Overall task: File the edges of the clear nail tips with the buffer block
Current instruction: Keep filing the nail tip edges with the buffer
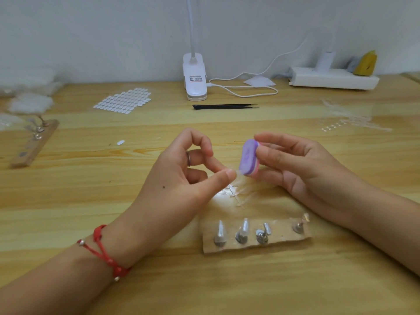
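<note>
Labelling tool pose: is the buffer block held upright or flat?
Upright, slightly tilted: right hand holds buffer block on end, lower end at the nail tip in the left hand.

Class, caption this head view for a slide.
Left hand pinches a clear nail tip; right hand holds the purple buffer block against its edge.

Mid-frame, above the table (68, 201), we see the buffer block (248, 159) in the right hand (302, 164), its lower end against the nail tip (238, 176) in the left hand (181, 178). Below them lies a board of stands (281, 235). Above them, tweezers (225, 106) lie before the lamp base (195, 76). A power strip (334, 79) sits upper right.
</note>
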A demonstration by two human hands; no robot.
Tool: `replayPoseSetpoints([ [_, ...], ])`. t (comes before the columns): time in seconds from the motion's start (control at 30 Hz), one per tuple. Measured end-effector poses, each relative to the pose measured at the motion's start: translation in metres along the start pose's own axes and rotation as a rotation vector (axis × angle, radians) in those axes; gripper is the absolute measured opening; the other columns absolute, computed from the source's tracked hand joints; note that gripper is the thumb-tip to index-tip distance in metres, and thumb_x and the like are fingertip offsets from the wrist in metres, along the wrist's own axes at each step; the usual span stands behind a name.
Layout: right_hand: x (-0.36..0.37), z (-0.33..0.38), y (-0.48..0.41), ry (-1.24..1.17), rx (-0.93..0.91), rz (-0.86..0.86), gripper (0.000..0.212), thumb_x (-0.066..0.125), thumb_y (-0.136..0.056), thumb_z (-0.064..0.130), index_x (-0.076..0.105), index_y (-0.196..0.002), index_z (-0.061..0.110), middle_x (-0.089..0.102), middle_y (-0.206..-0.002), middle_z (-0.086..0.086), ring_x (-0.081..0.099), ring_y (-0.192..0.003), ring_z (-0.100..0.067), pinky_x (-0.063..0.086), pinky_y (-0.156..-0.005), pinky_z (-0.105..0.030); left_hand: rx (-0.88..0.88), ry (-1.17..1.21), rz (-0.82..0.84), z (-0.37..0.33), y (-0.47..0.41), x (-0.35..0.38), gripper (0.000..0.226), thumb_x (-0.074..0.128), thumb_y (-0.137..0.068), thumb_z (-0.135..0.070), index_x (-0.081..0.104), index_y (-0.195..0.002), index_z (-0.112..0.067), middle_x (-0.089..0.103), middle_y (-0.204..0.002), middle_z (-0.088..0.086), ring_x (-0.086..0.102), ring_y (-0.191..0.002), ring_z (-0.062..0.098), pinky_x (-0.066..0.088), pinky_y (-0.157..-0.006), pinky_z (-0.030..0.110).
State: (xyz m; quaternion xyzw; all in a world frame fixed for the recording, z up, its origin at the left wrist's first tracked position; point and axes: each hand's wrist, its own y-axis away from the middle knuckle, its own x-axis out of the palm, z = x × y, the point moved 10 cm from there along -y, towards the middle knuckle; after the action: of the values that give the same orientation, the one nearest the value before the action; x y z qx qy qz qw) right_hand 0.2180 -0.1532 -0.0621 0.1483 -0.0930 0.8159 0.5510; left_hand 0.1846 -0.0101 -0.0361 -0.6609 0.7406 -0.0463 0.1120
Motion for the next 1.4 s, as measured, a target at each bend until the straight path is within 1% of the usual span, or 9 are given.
replayPoseSetpoints([
  [0.13, 0.008, -0.003, 0.002, 0.078, 0.012, 0.055, 0.021, 0.074, -0.061, 0.011, 0.078, -0.082, 0.014, 0.072, -0.082, -0.007, 0.071, -0.073, -0.017, 0.057, -0.066, -0.024, -0.003, 0.004, -0.005, 0.001, -0.001, -0.001, 0.039, 0.08, -0.072, -0.019, 0.042, -0.081, -0.024, 0.065, -0.07, -0.006, 0.038, -0.048, 0.019, 0.031, -0.04, 0.015],
  [0.27, 0.003, 0.001, 0.0, 0.024, -0.006, 0.035, 0.023, 0.072, -0.062, 0.011, 0.079, -0.084, 0.018, 0.073, -0.082, -0.002, 0.071, -0.074, -0.014, 0.057, -0.064, -0.023, -0.013, -0.02, 0.058, 0.003, 0.001, 0.006, 0.033, 0.07, -0.073, -0.016, 0.038, -0.08, -0.025, 0.062, -0.069, -0.007, 0.038, -0.045, 0.017, 0.03, -0.039, 0.012],
  [0.4, 0.013, -0.002, 0.003, 0.179, -0.015, 0.114, 0.028, 0.078, -0.066, 0.01, 0.077, -0.091, 0.022, 0.074, -0.09, -0.001, 0.072, -0.08, -0.017, 0.057, -0.068, -0.025, 0.007, -0.012, -0.006, 0.001, -0.002, -0.002, 0.035, 0.07, -0.083, -0.004, 0.039, -0.086, -0.018, 0.061, -0.069, -0.007, 0.036, -0.043, 0.013, 0.03, -0.04, 0.015],
  [0.57, 0.002, 0.001, -0.001, 0.067, -0.012, 0.059, 0.027, 0.074, -0.069, 0.009, 0.078, -0.092, 0.022, 0.074, -0.088, -0.003, 0.071, -0.078, -0.014, 0.057, -0.066, -0.024, 0.055, -0.076, 0.09, -0.003, 0.002, 0.015, 0.025, 0.066, -0.077, -0.017, 0.042, -0.083, -0.023, 0.06, -0.074, -0.006, 0.037, -0.044, 0.017, 0.029, -0.042, 0.019],
  [0.7, 0.014, -0.003, 0.002, 0.207, -0.006, 0.13, 0.027, 0.08, -0.066, 0.013, 0.077, -0.09, 0.025, 0.074, -0.091, -0.001, 0.072, -0.081, -0.015, 0.057, -0.068, -0.025, 0.06, -0.05, -0.027, -0.004, -0.002, -0.001, 0.023, 0.066, -0.075, -0.02, 0.043, -0.082, -0.024, 0.06, -0.075, -0.005, 0.037, -0.045, 0.018, 0.027, -0.041, 0.019],
  [0.83, 0.004, -0.002, -0.001, 0.103, 0.007, 0.053, 0.031, 0.079, -0.06, 0.013, 0.079, -0.089, 0.023, 0.074, -0.086, -0.001, 0.072, -0.077, -0.014, 0.056, -0.065, -0.024, 0.033, -0.077, 0.027, 0.001, -0.002, 0.007, 0.022, 0.065, -0.076, -0.021, 0.045, -0.081, -0.025, 0.059, -0.071, -0.008, 0.035, -0.042, 0.011, 0.028, -0.04, 0.014],
  [1.07, 0.006, -0.001, 0.0, 0.121, 0.003, 0.053, 0.03, 0.08, -0.057, 0.014, 0.079, -0.086, 0.021, 0.074, -0.085, -0.001, 0.071, -0.076, -0.013, 0.057, -0.063, -0.024, 0.06, -0.118, 0.005, -0.003, -0.002, 0.005, 0.022, 0.066, -0.076, -0.022, 0.045, -0.081, -0.028, 0.061, -0.073, -0.009, 0.04, -0.044, 0.013, 0.03, -0.042, 0.015],
  [1.23, 0.011, -0.002, 0.003, 0.148, 0.004, 0.09, 0.026, 0.079, -0.063, 0.008, 0.078, -0.086, 0.02, 0.073, -0.086, -0.002, 0.071, -0.077, -0.014, 0.057, -0.064, -0.025, 0.09, -0.109, -0.058, -0.011, -0.003, -0.002, 0.022, 0.068, -0.074, -0.023, 0.049, -0.079, -0.032, 0.06, -0.071, -0.009, 0.039, -0.042, 0.012, 0.028, -0.04, 0.015],
  [1.4, 0.006, -0.001, 0.001, 0.098, 0.001, 0.051, 0.025, 0.074, -0.063, 0.01, 0.078, -0.086, 0.019, 0.073, -0.087, -0.004, 0.071, -0.077, -0.016, 0.057, -0.063, -0.025, 0.052, -0.122, -0.008, -0.006, -0.003, 0.003, 0.023, 0.071, -0.076, -0.024, 0.05, -0.079, -0.032, 0.061, -0.071, -0.01, 0.039, -0.042, 0.012, 0.029, -0.04, 0.015],
])
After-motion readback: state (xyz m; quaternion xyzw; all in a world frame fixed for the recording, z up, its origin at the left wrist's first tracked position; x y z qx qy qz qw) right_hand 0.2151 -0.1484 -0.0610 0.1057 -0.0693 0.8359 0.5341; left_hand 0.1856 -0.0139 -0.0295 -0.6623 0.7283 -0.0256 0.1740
